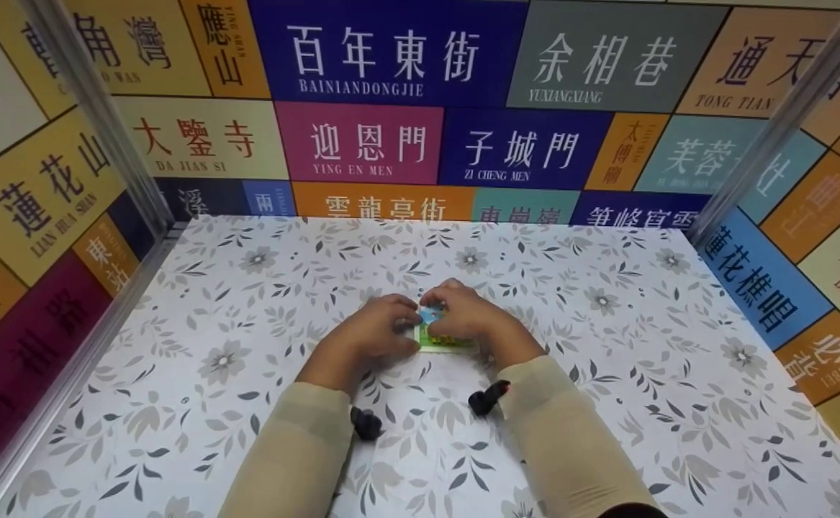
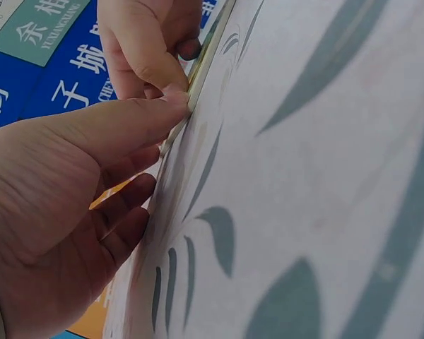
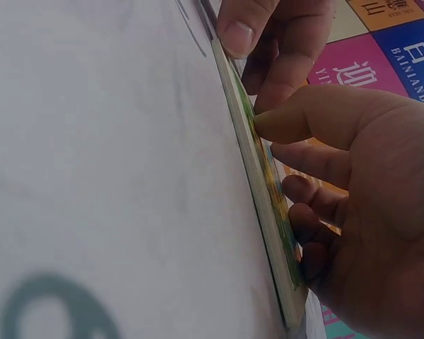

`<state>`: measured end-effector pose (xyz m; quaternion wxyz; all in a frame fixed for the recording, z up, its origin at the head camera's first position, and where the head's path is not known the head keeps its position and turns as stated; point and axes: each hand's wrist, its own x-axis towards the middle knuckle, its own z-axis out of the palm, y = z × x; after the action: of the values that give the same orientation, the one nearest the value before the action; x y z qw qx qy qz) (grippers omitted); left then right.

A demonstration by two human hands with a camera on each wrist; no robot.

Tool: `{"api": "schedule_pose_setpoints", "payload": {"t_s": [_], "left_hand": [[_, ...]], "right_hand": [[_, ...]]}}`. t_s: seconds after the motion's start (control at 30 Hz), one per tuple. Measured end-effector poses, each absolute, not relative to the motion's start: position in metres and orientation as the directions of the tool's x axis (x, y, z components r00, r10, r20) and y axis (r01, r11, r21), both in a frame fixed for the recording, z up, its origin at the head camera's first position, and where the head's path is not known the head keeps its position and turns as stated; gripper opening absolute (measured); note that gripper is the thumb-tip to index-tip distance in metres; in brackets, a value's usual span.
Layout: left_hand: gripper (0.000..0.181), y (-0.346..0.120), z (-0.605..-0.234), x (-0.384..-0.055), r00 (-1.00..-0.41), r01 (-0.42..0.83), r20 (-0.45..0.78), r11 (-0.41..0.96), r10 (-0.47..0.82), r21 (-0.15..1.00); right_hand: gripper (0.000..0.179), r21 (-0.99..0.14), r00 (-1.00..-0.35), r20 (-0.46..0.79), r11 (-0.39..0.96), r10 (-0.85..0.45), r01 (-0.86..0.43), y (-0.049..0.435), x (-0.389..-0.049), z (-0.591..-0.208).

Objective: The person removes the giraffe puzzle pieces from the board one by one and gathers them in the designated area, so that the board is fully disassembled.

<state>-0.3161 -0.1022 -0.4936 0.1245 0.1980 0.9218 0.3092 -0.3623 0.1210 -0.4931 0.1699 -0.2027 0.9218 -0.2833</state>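
I have both hands close together over a small flat board (image 1: pixel 430 344) that lies on the table (image 1: pixel 679 403), just in front of me and about midway across. Its picture side faces up, green along the near part and blue farther back, with a pale rim. My left hand (image 1: pixel 384 327) is at the board's left side, the thumb at the near corner and the other fingers bent beside the edge; I cannot tell whether it really grips the board. My right hand (image 1: pixel 463 313) arches over the right part, covering much of the picture, with the thumb tip on the picture side and the fingers bent; whether it pinches anything there I cannot tell. My fingertips nearly meet above the board's left part. I wear beige sleeves (image 1: pixel 290 453), and a small black device (image 1: pixel 366 424) sits on the inner side of my left wrist, with a matching black gadget (image 1: pixel 489 399) on my right. The tabletop has grey flowers and leaves on white. Beyond it stands a wall (image 1: pixel 376 50) of coloured signs with large Chinese characters.
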Motion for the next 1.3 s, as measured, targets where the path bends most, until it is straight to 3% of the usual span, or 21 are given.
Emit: {"api": "schedule_pose_setpoints", "payload": {"t_s": [0.17, 0.4, 0.73, 1.3], "left_hand": [[0.045, -0.103, -0.494, -0.317, -0.883, 0.304, -0.106, 0.729, 0.458, 0.613], [0.042, -0.104, -0.495, -0.316, -0.867, 0.373, -0.040, 0.699, 0.497, 0.611], [0.042, -0.103, -0.494, -0.314, -0.881, 0.348, -0.056, 0.722, 0.470, 0.598], [0.043, -0.105, -0.494, -0.312, -0.898, 0.341, -0.058, 0.774, 0.436, 0.534]], "right_hand": [[0.054, -0.627, -0.876, -0.204, 0.746, -0.437, -0.226, 0.120, -0.363, -0.495], [0.041, -0.673, -0.902, -0.172, 0.716, -0.396, -0.186, 0.119, -0.366, -0.496], [0.036, -0.639, -0.912, -0.155, 0.742, -0.380, -0.201, 0.117, -0.367, -0.497], [0.037, -0.710, -0.905, -0.173, 0.686, -0.389, -0.160, 0.135, -0.367, -0.479]]}}
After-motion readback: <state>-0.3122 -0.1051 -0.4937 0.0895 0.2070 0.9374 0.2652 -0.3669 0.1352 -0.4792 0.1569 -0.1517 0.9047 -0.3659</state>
